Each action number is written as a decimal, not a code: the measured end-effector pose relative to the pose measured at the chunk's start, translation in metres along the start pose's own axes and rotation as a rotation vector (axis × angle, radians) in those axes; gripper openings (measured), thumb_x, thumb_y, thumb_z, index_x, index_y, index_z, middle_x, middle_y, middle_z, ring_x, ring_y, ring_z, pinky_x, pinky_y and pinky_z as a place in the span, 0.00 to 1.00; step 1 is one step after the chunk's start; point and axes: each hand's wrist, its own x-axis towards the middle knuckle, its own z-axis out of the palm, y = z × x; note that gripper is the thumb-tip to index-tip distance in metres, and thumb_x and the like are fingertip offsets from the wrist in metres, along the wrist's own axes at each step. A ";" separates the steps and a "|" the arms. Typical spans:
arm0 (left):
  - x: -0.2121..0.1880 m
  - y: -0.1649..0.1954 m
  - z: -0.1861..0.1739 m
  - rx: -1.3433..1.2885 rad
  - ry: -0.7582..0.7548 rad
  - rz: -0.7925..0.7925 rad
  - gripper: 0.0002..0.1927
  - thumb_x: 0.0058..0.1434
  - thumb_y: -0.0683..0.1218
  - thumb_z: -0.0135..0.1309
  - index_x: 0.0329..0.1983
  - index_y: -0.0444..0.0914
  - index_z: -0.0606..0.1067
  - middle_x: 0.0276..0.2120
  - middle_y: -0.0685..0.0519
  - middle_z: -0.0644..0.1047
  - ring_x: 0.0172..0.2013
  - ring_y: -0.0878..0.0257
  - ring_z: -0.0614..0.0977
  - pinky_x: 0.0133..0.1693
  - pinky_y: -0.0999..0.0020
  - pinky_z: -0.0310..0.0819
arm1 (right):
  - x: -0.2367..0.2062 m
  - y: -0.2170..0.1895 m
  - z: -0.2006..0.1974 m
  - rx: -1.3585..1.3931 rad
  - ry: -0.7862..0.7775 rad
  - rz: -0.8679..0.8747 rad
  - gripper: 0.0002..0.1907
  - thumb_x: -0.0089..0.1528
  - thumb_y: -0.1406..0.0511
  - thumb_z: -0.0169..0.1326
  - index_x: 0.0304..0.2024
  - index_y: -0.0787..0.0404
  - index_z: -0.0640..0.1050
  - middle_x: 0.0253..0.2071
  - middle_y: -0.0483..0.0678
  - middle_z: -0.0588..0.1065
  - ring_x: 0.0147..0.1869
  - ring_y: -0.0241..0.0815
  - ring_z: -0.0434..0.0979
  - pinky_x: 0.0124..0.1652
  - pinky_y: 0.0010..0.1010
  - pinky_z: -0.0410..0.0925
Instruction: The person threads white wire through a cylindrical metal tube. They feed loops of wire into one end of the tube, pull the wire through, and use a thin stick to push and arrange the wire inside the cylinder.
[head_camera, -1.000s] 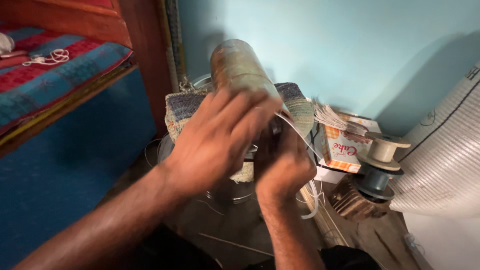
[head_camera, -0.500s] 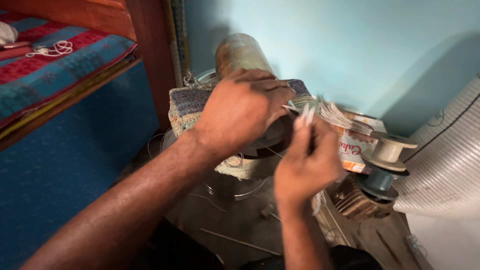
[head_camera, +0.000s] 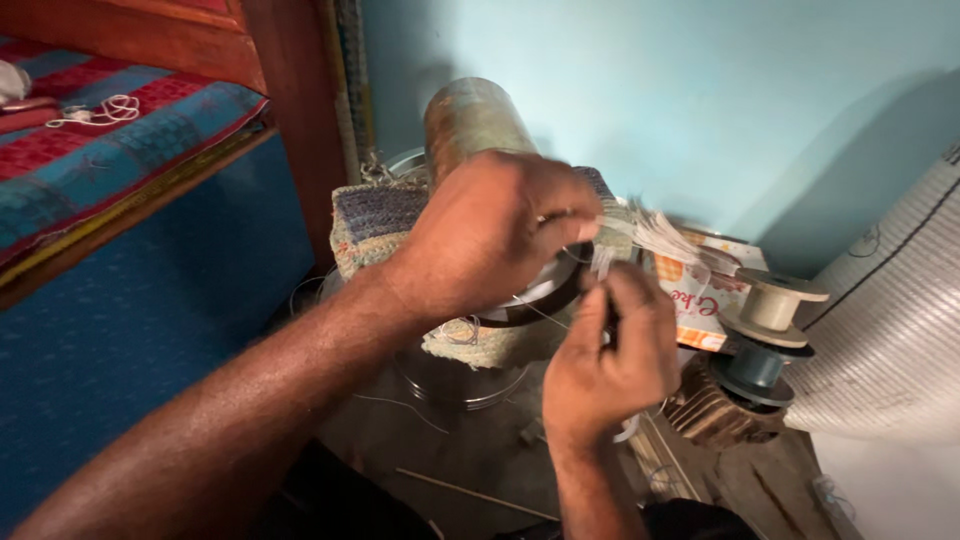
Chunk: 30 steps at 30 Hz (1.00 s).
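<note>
My left hand (head_camera: 490, 235) reaches over a woven cloth pad (head_camera: 375, 220) that lies on a round metal vessel (head_camera: 455, 380). Its fingers pinch a bunch of pale fibre strands (head_camera: 655, 235) at the pad's right end. My right hand (head_camera: 610, 355) is just below, its thumb and fingers closed on thin white strands (head_camera: 600, 262) hanging from that bunch. A dull metal cylinder (head_camera: 470, 120) stands upright behind my left hand. A dark ring under my left palm is mostly hidden.
A spool of pale thread (head_camera: 775, 305) sits on a dark spool (head_camera: 752, 370) at the right, next to a printed carton (head_camera: 700, 300). A white woven sack (head_camera: 890, 330) fills the right edge. At the left are a blue panel (head_camera: 150, 330) and a patterned red-blue mat (head_camera: 110, 150).
My right hand has come up from under the left hand and moved right, then closed on the hanging strands. My left hand shifted right along the pad to the fibre bunch.
</note>
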 end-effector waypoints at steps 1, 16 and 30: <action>-0.003 0.000 0.001 -0.070 0.011 -0.050 0.08 0.68 0.48 0.57 0.42 0.39 0.81 0.37 0.53 0.84 0.37 0.66 0.87 0.41 0.66 0.86 | 0.000 0.001 0.003 0.034 0.021 0.036 0.07 0.70 0.77 0.58 0.51 0.70 0.79 0.47 0.54 0.79 0.49 0.44 0.82 0.46 0.28 0.75; 0.001 0.014 0.010 0.372 0.062 -0.050 0.08 0.61 0.45 0.64 0.41 0.39 0.82 0.35 0.52 0.81 0.39 0.61 0.81 0.48 0.60 0.77 | 0.047 0.039 0.035 0.350 -0.106 0.387 0.08 0.67 0.74 0.59 0.48 0.68 0.84 0.38 0.49 0.82 0.40 0.34 0.77 0.42 0.24 0.70; -0.017 0.022 0.010 0.205 0.330 0.176 0.15 0.66 0.43 0.64 0.53 0.35 0.76 0.49 0.46 0.79 0.51 0.55 0.79 0.50 0.61 0.77 | 0.054 0.104 -0.009 0.725 -0.700 0.696 0.20 0.66 0.62 0.55 0.57 0.69 0.76 0.52 0.46 0.80 0.55 0.32 0.79 0.55 0.21 0.71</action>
